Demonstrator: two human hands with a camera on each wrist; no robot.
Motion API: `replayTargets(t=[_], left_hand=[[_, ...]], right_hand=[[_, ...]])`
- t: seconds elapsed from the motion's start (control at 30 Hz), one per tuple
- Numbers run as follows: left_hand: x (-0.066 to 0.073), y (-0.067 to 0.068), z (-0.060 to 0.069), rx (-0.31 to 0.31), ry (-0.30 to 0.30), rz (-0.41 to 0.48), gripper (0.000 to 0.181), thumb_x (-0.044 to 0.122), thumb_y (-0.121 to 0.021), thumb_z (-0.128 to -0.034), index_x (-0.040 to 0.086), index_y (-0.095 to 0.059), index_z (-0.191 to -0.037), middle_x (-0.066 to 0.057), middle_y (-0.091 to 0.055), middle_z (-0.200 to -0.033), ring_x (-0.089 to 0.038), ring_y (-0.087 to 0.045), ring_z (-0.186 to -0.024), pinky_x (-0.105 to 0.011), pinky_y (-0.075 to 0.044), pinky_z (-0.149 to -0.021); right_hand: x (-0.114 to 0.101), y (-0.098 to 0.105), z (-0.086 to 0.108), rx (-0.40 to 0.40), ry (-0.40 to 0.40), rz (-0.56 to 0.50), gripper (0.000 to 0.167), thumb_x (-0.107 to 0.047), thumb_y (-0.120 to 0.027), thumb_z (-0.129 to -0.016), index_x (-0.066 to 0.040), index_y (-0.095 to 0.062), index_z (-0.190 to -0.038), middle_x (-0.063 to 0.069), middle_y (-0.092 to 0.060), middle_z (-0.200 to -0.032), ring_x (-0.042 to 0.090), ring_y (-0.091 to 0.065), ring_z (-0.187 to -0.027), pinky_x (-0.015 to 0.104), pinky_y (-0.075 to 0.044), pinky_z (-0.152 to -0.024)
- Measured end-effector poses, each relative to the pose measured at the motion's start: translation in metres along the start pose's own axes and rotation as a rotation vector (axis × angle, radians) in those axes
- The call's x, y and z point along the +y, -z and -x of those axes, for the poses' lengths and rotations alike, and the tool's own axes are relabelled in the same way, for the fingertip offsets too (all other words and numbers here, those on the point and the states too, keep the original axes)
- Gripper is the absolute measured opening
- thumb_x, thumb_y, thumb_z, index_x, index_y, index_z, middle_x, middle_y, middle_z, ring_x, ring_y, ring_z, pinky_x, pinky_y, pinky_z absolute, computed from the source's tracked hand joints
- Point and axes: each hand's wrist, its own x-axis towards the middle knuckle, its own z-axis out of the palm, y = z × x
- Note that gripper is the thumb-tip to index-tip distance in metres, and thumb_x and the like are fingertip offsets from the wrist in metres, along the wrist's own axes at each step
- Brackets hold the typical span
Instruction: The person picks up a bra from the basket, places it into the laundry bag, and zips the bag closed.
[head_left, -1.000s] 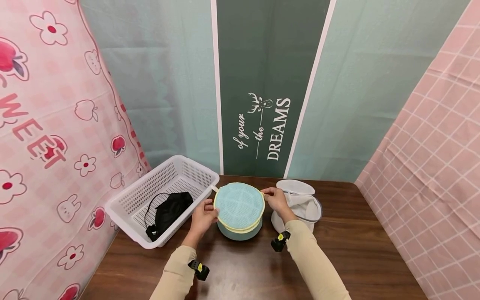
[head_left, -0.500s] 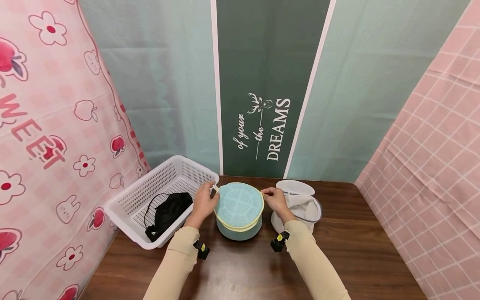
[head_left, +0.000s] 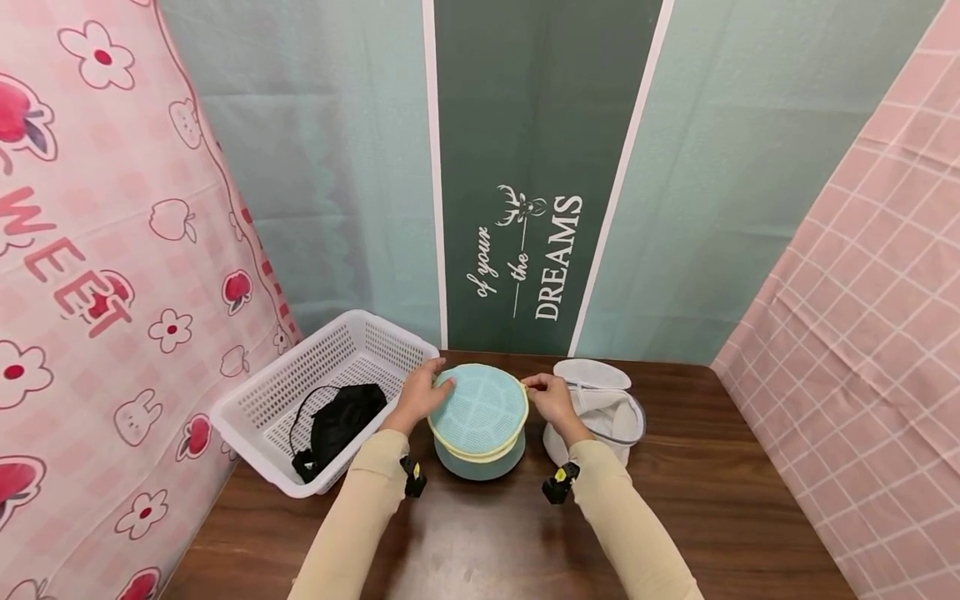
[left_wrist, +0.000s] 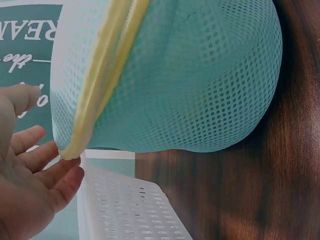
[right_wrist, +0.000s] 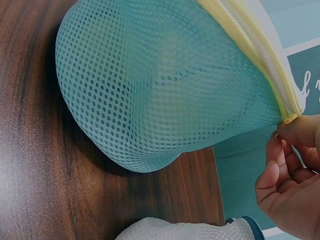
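Left of a round turquoise mesh bag with a yellow zip rim stands a white perforated plastic basket holding a black fabric item. The person's left hand is at the bag's left edge, fingers loosely extended, tips touching the rim. The bag sits on a dark brown wooden table. At its right edge, the right hand pinches the rim between thumb and finger; right of the bag is a whitish mesh pouch

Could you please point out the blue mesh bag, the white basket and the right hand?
Blue mesh bag (head_left: 480, 407), head view: middle of its lid.
White basket (head_left: 354, 368), head view: its bare floor.
Right hand (head_left: 557, 403), head view: back of hand.
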Motion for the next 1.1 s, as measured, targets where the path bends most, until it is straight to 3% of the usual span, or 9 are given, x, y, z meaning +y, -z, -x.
replayTargets(t=[0.17, 0.33, 0.53, 0.67, 0.77, 0.97, 1.1], left_hand=[[0.000, 0.001, 0.000, -0.026, 0.052, 0.016, 0.049, 0.021, -0.059, -0.0920, -0.002, -0.046, -0.133, -0.022, -0.054, -0.121, -0.035, -0.053, -0.109, -0.047, -0.044, -0.086], [-0.004, -0.002, 0.000, 0.021, 0.037, -0.070, 0.034, 0.022, -0.058, -0.0920, 0.002, -0.061, -0.120, -0.015, -0.062, -0.109, -0.036, -0.047, -0.104, -0.046, -0.037, -0.086], [-0.004, -0.005, 0.000, 0.085, 0.068, -0.143, 0.025, 0.032, -0.059, -0.0913, 0.014, -0.072, -0.101, -0.009, -0.065, -0.105, -0.043, -0.039, -0.114, -0.055, -0.024, -0.086], [-0.006, -0.007, 0.000, 0.095, 0.066, -0.077, 0.023, 0.030, -0.062, -0.0894, 0.009, -0.070, -0.088, -0.005, -0.064, -0.082, -0.031, -0.055, -0.088, -0.045, -0.038, -0.079], [-0.007, -0.008, 0.000, 0.069, 0.068, 0.000, 0.020, 0.023, -0.064, -0.0884, 0.004, -0.067, -0.085, -0.004, -0.060, -0.075, -0.021, -0.055, -0.069, -0.036, -0.046, -0.064], [-0.007, -0.009, 0.002, 0.018, 0.095, 0.046, 0.018, 0.015, -0.063, -0.0888, -0.001, -0.069, -0.095, -0.008, -0.064, -0.084, -0.022, -0.060, -0.076, -0.034, -0.049, -0.066], [-0.008, -0.011, 0.004, 0.043, 0.093, 0.024, 0.013, 0.013, -0.063, -0.0882, 0.002, -0.070, -0.088, -0.006, -0.063, -0.079, -0.020, -0.059, -0.071, -0.033, -0.049, -0.063]], right_hand=[[0.000, 0.000, 0.000, -0.005, -0.013, -0.005, 0.010, 0.002, -0.061, -0.085, 0.004, -0.068, -0.091, 0.012, -0.064, -0.088, 0.025, -0.055, -0.085, 0.030, -0.044, -0.067], [0.000, 0.001, 0.001, -0.004, -0.024, -0.008, 0.011, 0.001, -0.060, -0.086, 0.004, -0.068, -0.092, 0.012, -0.065, -0.089, 0.026, -0.056, -0.087, 0.033, -0.046, -0.071], [0.000, 0.002, -0.003, 0.002, -0.019, -0.010, 0.012, 0.000, -0.059, -0.086, 0.002, -0.069, -0.092, 0.012, -0.064, -0.089, 0.026, -0.056, -0.087, 0.032, -0.046, -0.070], [-0.002, 0.002, -0.003, -0.008, -0.013, -0.006, 0.012, 0.000, -0.059, -0.086, 0.002, -0.069, -0.092, 0.011, -0.065, -0.089, 0.026, -0.057, -0.086, 0.033, -0.046, -0.070], [-0.003, 0.001, -0.003, -0.008, -0.005, -0.003, 0.011, 0.001, -0.060, -0.085, 0.003, -0.069, -0.091, 0.012, -0.065, -0.089, 0.026, -0.057, -0.086, 0.034, -0.046, -0.070], [-0.006, -0.001, -0.003, -0.010, 0.006, 0.015, 0.010, -0.001, -0.062, -0.085, 0.002, -0.070, -0.090, 0.011, -0.065, -0.087, 0.025, -0.056, -0.083, 0.032, -0.046, -0.069], [-0.006, 0.001, -0.002, -0.035, 0.030, 0.046, 0.009, -0.003, -0.063, -0.086, 0.001, -0.070, -0.090, 0.010, -0.065, -0.087, 0.024, -0.056, -0.081, 0.032, -0.046, -0.067]])
